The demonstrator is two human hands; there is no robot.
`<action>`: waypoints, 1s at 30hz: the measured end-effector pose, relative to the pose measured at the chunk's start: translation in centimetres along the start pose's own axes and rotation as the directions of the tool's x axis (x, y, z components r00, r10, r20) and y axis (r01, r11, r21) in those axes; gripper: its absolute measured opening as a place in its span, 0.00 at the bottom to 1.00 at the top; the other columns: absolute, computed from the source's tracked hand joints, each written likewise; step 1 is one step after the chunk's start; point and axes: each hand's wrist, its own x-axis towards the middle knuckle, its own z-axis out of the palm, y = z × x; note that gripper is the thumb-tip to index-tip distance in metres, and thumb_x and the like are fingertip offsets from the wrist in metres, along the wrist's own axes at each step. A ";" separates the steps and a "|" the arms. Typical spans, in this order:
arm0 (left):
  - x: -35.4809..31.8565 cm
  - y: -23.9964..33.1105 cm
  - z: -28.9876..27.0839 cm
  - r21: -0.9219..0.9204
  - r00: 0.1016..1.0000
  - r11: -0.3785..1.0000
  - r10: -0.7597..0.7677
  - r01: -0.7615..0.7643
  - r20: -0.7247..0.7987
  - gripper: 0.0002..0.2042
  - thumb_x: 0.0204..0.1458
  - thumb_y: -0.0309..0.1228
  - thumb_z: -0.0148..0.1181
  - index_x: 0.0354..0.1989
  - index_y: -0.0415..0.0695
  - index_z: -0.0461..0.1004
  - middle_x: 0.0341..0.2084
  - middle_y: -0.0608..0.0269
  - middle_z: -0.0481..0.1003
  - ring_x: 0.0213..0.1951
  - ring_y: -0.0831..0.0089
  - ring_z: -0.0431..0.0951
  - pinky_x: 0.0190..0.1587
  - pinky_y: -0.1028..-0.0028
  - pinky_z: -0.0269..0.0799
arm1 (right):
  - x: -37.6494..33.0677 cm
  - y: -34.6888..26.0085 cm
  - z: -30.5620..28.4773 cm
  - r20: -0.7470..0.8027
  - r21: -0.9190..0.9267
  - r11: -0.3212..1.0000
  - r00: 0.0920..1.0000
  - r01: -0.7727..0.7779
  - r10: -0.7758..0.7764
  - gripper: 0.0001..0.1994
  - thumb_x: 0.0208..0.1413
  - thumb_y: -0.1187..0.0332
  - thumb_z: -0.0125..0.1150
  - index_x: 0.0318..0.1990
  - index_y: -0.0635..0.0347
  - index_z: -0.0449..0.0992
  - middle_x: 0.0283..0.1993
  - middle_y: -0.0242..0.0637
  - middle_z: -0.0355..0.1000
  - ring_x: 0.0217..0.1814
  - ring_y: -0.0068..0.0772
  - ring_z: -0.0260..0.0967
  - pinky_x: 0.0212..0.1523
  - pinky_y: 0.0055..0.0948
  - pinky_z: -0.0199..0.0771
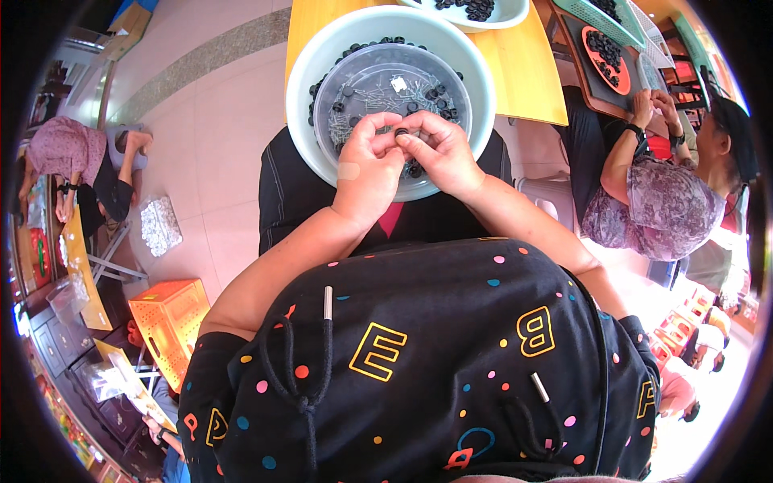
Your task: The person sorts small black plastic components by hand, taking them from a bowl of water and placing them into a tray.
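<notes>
Both hands meet over a clear plastic tray (326,101) that sits inside a pale mint basin (299,88) on my lap at the table's edge. My right hand (444,157) is closed, its thumb and fingertips pinching a small round black cap (402,131). Touching it there, my left hand (369,171) has its fingers curled together; whatever lies between them is hidden. A bandage (349,171) is on its back. In the tray lie many thin metal pins (386,98), several black caps (439,92) and a small white piece (398,84). More black caps ring the tray in the basin.
A yellow wooden table (523,80) carries a second pale basin (483,24) with black pieces. At right, a person (668,189) works by a dark table with an orange plate (594,48) of black pieces. Orange crate (173,322) and white bag (161,225) stand left, near other people.
</notes>
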 end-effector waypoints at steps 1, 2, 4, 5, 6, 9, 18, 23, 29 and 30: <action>0.0 0.2 0.0 0.000 1.000 1.000 0.000 0.000 0.000 0.17 0.53 0.15 0.48 0.52 0.37 0.62 0.42 0.51 0.75 0.42 0.72 0.75 0.48 0.76 0.70 | 0.0 0.0 0.0 -0.013 -0.026 1.000 1.000 -0.001 0.001 0.06 0.57 0.76 0.56 0.42 0.65 0.72 0.36 0.31 0.72 0.36 0.18 0.70 0.37 0.19 0.73; 0.0 0.5 0.1 0.026 0.999 0.999 0.028 -0.029 0.035 0.18 0.53 0.15 0.47 0.54 0.37 0.61 0.43 0.51 0.75 0.43 0.73 0.74 0.49 0.76 0.69 | 0.1 0.0 0.0 -0.013 -0.026 1.000 1.000 -0.002 0.001 0.06 0.57 0.76 0.56 0.42 0.65 0.72 0.36 0.31 0.72 0.36 0.18 0.70 0.37 0.19 0.73; 0.2 0.8 0.1 0.049 0.996 0.997 0.054 -0.058 0.069 0.19 0.53 0.15 0.47 0.55 0.38 0.61 0.43 0.51 0.74 0.44 0.73 0.74 0.49 0.76 0.68 | 0.2 -0.2 -0.3 -0.082 -0.181 0.981 0.993 0.065 -0.081 0.07 0.56 0.76 0.58 0.41 0.64 0.73 0.36 0.30 0.72 0.34 0.16 0.69 0.35 0.16 0.70; 0.6 1.0 -0.2 0.125 0.993 0.989 0.068 -0.079 0.093 0.20 0.54 0.16 0.47 0.56 0.38 0.60 0.44 0.52 0.74 0.45 0.74 0.73 0.50 0.76 0.67 | 0.4 -0.2 -0.5 -0.081 -0.182 0.981 0.994 0.064 -0.080 0.07 0.56 0.76 0.58 0.41 0.64 0.73 0.36 0.30 0.72 0.34 0.16 0.69 0.35 0.16 0.70; 0.9 1.1 -0.5 0.199 0.990 0.975 0.078 -0.101 0.117 0.21 0.54 0.16 0.48 0.57 0.39 0.60 0.45 0.53 0.74 0.46 0.74 0.73 0.50 0.76 0.67 | 0.7 -0.3 -0.9 -0.090 -0.240 0.967 0.990 0.088 -0.112 0.06 0.55 0.75 0.59 0.40 0.63 0.73 0.35 0.29 0.72 0.33 0.15 0.68 0.33 0.16 0.69; 2.2 1.7 -3.0 0.367 0.976 0.909 0.216 -0.197 -0.011 0.18 0.55 0.19 0.49 0.55 0.39 0.65 0.45 0.53 0.74 0.48 0.72 0.72 0.53 0.75 0.66 | 1.2 -2.9 -1.4 -0.111 -0.331 0.943 0.994 -0.043 0.007 0.06 0.53 0.72 0.62 0.38 0.62 0.75 0.29 0.28 0.73 0.28 0.12 0.64 0.27 0.17 0.66; 3.4 3.0 -8.7 0.510 0.915 0.834 0.352 -0.211 -0.198 0.11 0.55 0.21 0.50 0.46 0.36 0.72 0.41 0.55 0.76 0.43 0.74 0.75 0.49 0.76 0.69 | 9.3 -10.1 -8.0 -0.576 -0.101 0.989 0.803 0.112 -0.150 0.11 0.53 0.72 0.60 0.42 0.68 0.72 0.35 0.38 0.71 0.30 0.27 0.69 0.30 0.21 0.69; 2.8 1.8 -10.7 0.599 0.898 0.782 0.373 -0.169 -0.234 0.11 0.54 0.22 0.51 0.45 0.38 0.74 0.40 0.57 0.76 0.41 0.77 0.75 0.46 0.77 0.70 | 4.0 -5.7 -8.2 -0.386 -0.313 0.941 0.923 -0.132 0.001 0.10 0.55 0.67 0.57 0.39 0.64 0.77 0.33 0.31 0.75 0.32 0.20 0.69 0.36 0.21 0.68; 2.4 0.1 -12.3 0.622 0.850 0.754 0.455 -0.211 -0.264 0.11 0.54 0.22 0.51 0.44 0.39 0.74 0.34 0.63 0.74 0.34 0.80 0.72 0.41 0.77 0.70 | -0.2 -3.9 -9.5 -0.514 -0.214 0.973 0.857 -0.091 -0.033 0.07 0.57 0.73 0.55 0.39 0.65 0.76 0.30 0.32 0.74 0.27 0.19 0.67 0.28 0.18 0.66; 2.5 0.0 -12.1 0.609 0.837 0.761 0.470 -0.225 -0.279 0.11 0.54 0.22 0.51 0.44 0.39 0.74 0.34 0.63 0.73 0.34 0.79 0.71 0.40 0.77 0.70 | -0.1 -3.9 -9.8 -0.542 -0.204 0.977 0.838 -0.062 -0.060 0.06 0.57 0.74 0.54 0.39 0.65 0.76 0.30 0.32 0.73 0.26 0.19 0.67 0.27 0.17 0.66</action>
